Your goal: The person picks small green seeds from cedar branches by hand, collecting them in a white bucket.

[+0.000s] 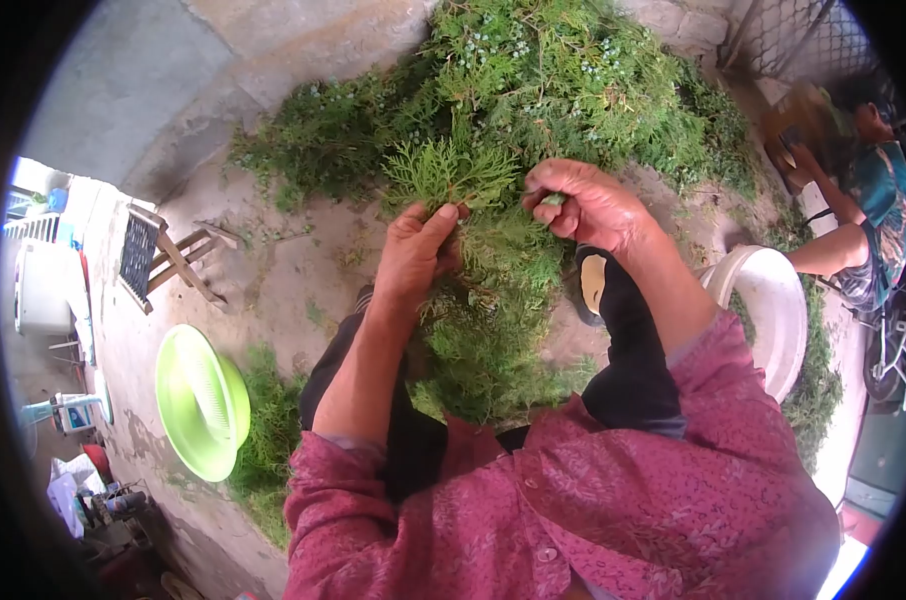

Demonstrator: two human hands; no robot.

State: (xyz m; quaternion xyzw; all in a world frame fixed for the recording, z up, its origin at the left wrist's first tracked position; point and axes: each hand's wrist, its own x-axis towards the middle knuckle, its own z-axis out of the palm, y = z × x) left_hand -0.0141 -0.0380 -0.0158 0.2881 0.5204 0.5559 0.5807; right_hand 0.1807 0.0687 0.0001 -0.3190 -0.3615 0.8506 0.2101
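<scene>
My left hand (420,250) is closed around the stem end of a green conifer sprig (451,172), whose flat fronds fan out above the fingers. To its right, my right hand (593,205) has its fingers curled in a pinch, with a small pale green berry-like cone (553,200) showing between them. Beyond both hands rises a large heap of cut conifer branches (573,80) dotted with pale bluish-green cones. More loose green sprigs (493,340) lie between my legs, below the hands.
A lime-green basin (235,400) stands on the concrete floor at left, beside more greenery. A small wooden stool (178,255) is further up. At right is a white tub (768,310). Another person (873,220) sits at far right near a parked two-wheeler (893,355).
</scene>
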